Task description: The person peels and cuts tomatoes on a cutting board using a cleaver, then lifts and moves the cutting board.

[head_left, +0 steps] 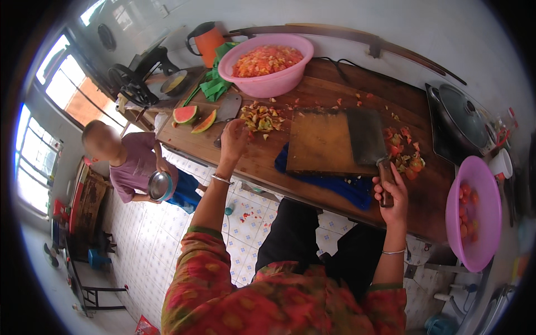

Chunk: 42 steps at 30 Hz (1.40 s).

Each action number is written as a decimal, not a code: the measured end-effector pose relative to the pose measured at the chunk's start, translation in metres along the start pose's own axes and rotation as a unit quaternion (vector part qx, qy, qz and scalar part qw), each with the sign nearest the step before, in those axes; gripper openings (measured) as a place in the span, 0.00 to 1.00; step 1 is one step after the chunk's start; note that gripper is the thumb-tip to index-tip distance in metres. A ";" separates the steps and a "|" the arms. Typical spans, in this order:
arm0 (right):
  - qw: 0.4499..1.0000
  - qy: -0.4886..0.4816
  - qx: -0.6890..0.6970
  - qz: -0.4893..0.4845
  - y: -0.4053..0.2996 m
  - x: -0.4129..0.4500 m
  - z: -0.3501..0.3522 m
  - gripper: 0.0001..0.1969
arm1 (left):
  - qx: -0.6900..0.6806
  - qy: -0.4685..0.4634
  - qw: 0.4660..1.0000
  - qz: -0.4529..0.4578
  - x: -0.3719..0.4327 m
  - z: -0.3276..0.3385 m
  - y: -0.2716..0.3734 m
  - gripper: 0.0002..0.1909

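My right hand (392, 194) is wrapped around the wooden handle of a cleaver (366, 136). Its dark, wide blade rests flat on the right part of a wooden cutting board (319, 142). A folded blue cloth (343, 190) sticks out from under the board. My left hand (234, 140) hovers over the counter's front, left of the board, fingers loosely bent and nothing visible in them. Just beyond it is a heap of tomato trimmings (261, 117). A second cleaver (228, 108) lies beside two cut watermelon pieces (185, 114). More tomato scraps (406, 153) lie right of the board.
A pink basin (266, 86) of chopped tomato stands at the back. At right, a purple basin (473, 251) holds whole tomatoes, near a lidded pan (460, 113). A person (136, 163) holding a metal bowl (160, 185) stands at left. An orange kettle (211, 44) stands behind green cloth (215, 86).
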State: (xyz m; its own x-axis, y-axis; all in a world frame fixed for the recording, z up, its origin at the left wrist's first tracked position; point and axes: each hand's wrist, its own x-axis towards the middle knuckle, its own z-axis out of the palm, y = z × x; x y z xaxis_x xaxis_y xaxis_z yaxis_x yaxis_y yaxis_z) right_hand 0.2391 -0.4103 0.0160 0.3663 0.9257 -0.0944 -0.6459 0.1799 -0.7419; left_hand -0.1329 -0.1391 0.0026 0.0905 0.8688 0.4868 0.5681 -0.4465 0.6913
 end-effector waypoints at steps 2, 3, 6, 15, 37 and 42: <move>1.000 0.002 0.002 0.000 0.000 0.002 -0.003 0.36 | -0.016 -0.035 0.999 -0.008 0.001 0.018 0.009 0.13; 1.000 -0.001 0.004 0.003 0.000 0.002 -0.006 0.37 | -0.037 -0.026 0.999 0.030 -0.002 0.025 0.015 0.12; 0.999 -0.025 0.016 0.020 0.001 0.005 -0.006 0.38 | -0.067 -0.050 0.994 0.071 -0.009 0.040 0.029 0.12; 1.000 -0.024 0.005 0.012 0.000 0.007 -0.012 0.36 | -0.127 -0.165 0.964 0.164 -0.017 0.089 0.144 0.11; 0.974 -0.121 0.186 -0.045 0.066 0.048 -0.049 0.26 | -0.173 -0.641 0.652 0.367 -0.193 0.330 0.537 0.15; 0.985 -0.116 -0.018 -0.127 0.056 0.023 -0.025 0.34 | -0.092 -0.602 0.656 0.446 -0.232 0.372 0.532 0.13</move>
State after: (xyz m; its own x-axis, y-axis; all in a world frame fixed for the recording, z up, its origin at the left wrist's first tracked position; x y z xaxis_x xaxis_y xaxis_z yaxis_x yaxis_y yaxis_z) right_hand 0.2279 -0.3874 -0.0443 0.3475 0.9044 0.2476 -0.5277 0.4069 -0.7457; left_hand 0.4530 -0.4989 0.0586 0.9627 -0.2668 0.0442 -0.2496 -0.8139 0.5246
